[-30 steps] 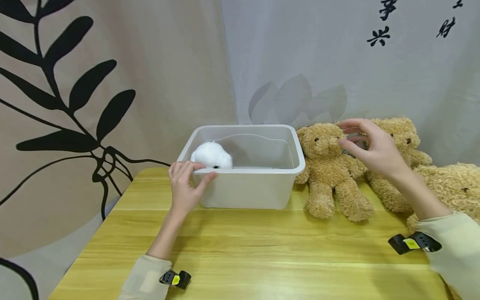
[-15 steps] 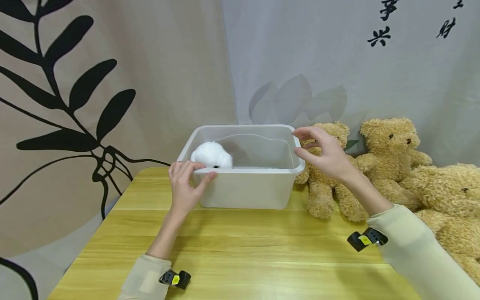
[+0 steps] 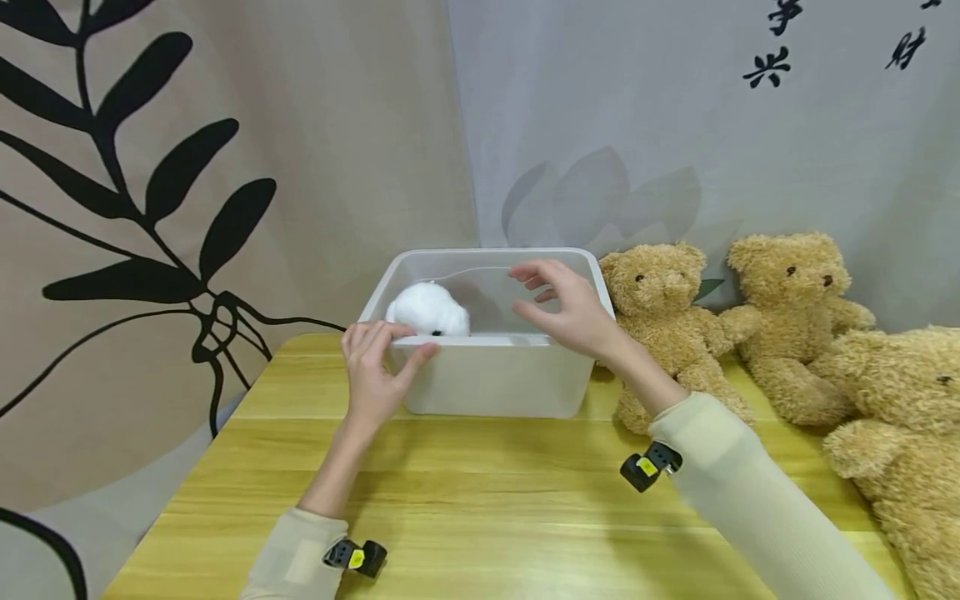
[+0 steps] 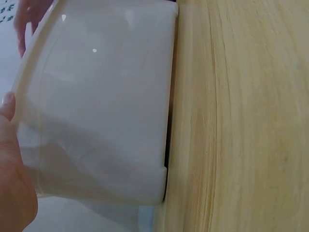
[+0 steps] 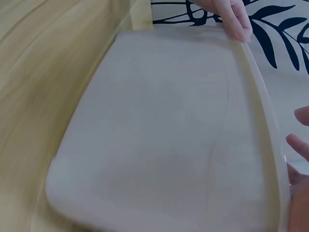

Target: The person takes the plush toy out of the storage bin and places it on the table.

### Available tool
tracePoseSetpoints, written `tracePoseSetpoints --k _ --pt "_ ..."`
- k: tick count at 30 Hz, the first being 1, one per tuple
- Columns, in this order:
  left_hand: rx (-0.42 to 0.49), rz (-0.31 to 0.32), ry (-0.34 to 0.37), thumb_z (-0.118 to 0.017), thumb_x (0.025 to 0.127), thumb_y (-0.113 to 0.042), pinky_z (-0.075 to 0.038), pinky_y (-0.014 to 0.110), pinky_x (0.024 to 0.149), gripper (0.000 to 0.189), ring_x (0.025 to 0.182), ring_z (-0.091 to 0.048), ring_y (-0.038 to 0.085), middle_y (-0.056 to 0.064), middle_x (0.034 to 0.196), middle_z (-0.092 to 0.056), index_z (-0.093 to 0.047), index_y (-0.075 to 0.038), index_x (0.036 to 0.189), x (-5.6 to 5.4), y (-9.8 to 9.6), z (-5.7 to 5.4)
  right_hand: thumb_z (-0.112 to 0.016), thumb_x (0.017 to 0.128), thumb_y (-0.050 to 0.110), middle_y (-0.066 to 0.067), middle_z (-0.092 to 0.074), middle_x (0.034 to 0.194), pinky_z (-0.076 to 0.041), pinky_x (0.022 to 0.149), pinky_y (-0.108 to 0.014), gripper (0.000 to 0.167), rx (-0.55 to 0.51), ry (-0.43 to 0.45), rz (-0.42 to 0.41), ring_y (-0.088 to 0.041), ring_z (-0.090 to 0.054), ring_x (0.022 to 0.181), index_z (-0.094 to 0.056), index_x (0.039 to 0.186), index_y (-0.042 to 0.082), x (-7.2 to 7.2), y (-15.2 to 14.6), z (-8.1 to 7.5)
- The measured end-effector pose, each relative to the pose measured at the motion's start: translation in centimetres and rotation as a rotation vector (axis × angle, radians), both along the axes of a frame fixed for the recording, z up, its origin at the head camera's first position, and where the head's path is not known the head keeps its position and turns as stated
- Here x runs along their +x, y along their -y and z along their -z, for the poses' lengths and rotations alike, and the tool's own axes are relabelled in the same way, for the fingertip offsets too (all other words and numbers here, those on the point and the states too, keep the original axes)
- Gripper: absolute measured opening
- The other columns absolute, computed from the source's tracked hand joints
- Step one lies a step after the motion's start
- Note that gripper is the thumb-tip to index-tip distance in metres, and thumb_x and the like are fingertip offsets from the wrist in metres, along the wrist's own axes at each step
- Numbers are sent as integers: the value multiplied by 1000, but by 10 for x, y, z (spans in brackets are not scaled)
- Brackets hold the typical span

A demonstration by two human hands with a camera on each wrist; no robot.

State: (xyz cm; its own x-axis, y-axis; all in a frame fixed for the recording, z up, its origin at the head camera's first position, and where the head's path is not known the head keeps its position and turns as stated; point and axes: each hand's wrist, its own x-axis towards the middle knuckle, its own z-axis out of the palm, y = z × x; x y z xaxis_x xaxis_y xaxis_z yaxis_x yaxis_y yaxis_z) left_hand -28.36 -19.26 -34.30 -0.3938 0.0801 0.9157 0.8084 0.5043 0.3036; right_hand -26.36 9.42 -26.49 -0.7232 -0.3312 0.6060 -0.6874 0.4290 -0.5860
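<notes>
A light grey plastic bin [image 3: 495, 379] stands on the wooden table. My left hand [image 3: 375, 367] grips its front left rim, thumb on the outer wall and fingers over the edge. Inside, by the left end, lies a white fluffy plush toy [image 3: 427, 310]; a dark spot shows at its lower edge and the front wall hides the rest. Over the right part of the bin hovers my right hand [image 3: 566, 312], its fingers apart, loosely bent and holding nothing. The right wrist view shows those fingertips [image 5: 300, 145] beyond the bin's rim.
To the right sit a brown teddy bear [image 3: 660, 321] close to the bin, a second bear [image 3: 791, 317] behind it and a third bear [image 3: 907, 433] nearer the front. A patterned curtain [image 3: 337, 150] hangs behind the table [image 3: 480, 500].
My right hand has moved left from in front of the bears, past the bin's right edge, to above the bin. The left hand and the white plush toy have stayed in place.
</notes>
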Motion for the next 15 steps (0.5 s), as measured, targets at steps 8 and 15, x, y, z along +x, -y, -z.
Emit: tracePoseSetpoints --k 8,15 --pt "2 -4 0 -70 87 -61 -22 47 104 57 85 -49 28 7 84 -69 -68 -4 90 0 0 0 -69 95 18 -13 -63 126 -51 92 -42 40 14 8 -10 -27 -59 110 -61 131 2 -14 32 -7" --pt "-6 -6 -1 -70 88 -59 -22 48 102 55 84 -48 27 7 85 -69 -68 -5 90 -2 0 1 -69 95 19 -10 -62 124 -49 93 -36 40 24 36 -47 -24 -56 111 -62 133 8 -18 59 -17"
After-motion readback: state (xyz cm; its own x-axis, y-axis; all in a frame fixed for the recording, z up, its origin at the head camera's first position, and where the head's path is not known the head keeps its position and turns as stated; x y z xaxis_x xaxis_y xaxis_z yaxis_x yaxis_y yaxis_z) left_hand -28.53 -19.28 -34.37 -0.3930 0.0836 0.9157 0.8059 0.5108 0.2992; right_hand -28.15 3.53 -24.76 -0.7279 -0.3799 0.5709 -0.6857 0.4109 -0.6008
